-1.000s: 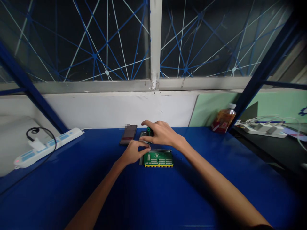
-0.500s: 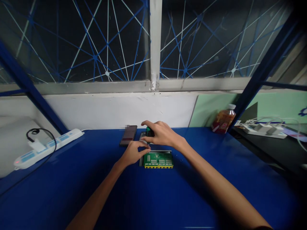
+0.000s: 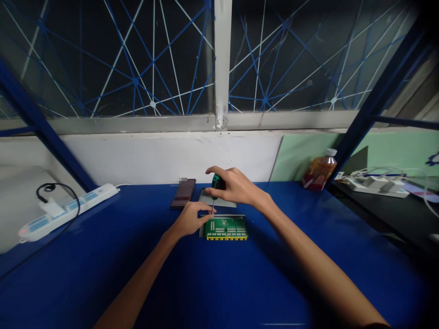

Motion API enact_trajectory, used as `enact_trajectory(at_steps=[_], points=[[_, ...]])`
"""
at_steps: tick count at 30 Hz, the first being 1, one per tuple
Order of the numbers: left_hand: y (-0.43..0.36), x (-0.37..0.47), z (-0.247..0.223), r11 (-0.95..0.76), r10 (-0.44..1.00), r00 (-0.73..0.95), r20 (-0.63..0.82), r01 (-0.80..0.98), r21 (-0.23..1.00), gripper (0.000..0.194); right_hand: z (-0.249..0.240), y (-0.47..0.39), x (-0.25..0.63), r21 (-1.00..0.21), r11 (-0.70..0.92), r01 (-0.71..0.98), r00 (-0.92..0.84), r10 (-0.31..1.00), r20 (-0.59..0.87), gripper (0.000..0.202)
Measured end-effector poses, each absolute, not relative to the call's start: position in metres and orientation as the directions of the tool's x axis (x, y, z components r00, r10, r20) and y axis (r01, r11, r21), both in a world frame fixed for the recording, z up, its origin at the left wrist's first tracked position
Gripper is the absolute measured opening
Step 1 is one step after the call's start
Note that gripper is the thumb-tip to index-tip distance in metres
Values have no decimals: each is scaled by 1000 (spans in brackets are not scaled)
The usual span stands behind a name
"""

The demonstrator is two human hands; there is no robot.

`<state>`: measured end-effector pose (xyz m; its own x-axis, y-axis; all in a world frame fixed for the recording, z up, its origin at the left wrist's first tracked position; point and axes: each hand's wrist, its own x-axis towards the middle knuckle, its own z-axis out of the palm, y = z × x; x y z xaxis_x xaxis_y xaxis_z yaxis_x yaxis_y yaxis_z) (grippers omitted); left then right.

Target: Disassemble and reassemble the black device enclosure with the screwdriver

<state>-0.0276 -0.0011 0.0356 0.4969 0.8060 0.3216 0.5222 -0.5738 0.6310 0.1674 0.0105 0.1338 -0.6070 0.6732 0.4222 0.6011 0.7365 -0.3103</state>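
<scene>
A green circuit board [image 3: 227, 228] with a row of yellow connectors along its near edge lies on the blue table [image 3: 240, 283]. My right hand [image 3: 236, 187] grips the green-and-black handle of a small screwdriver [image 3: 216, 186], held upright with its thin shaft pointing down at the board's far left corner. My left hand [image 3: 190, 219] rests at the board's left edge, fingers pinched beside the screwdriver's tip. A flat grey plate [image 3: 219, 201] lies just behind the board.
A dark phone [image 3: 184, 193] lies behind my left hand. A white power strip [image 3: 65, 210] with a black cable sits at far left. A capped bottle of amber liquid [image 3: 319, 171] stands at right. Another power strip [image 3: 377, 185] lies beyond it.
My right hand has lifted slightly with the screwdriver, uncovering more of the grey plate behind the board. My left hand stays at the board's left edge.
</scene>
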Motion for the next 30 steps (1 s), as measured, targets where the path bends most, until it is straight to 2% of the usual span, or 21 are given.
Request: enact_trajectory(at_steps=[6,11,15,18,20,22,26,30], points=[[-3,-24,38,-589,801,471,369,512,625,16,152,6,186,-331,717,614,-515,681,521,43],[-16,-4,44,-610,780,486,394,450,652,14,148,8,238,-473,578,665,-268,776,570,41],[-22,28,44,-642,730,573,373,389,660,15,116,15,293,-689,388,613,-38,885,464,50],[-20,55,40,-679,685,620,383,351,645,15,84,22,321,-837,177,517,56,969,239,48],[-16,72,36,-694,661,651,373,340,635,14,64,27,329,-826,60,560,-6,998,68,41],[-12,87,32,-714,645,671,366,358,602,14,49,32,331,-777,37,629,-57,998,1,36],[-4,104,25,-740,638,692,337,430,517,14,32,40,325,-716,71,695,-94,996,7,29],[-1,109,18,-738,643,694,325,448,504,14,25,42,318,-588,115,801,-98,993,60,29]])
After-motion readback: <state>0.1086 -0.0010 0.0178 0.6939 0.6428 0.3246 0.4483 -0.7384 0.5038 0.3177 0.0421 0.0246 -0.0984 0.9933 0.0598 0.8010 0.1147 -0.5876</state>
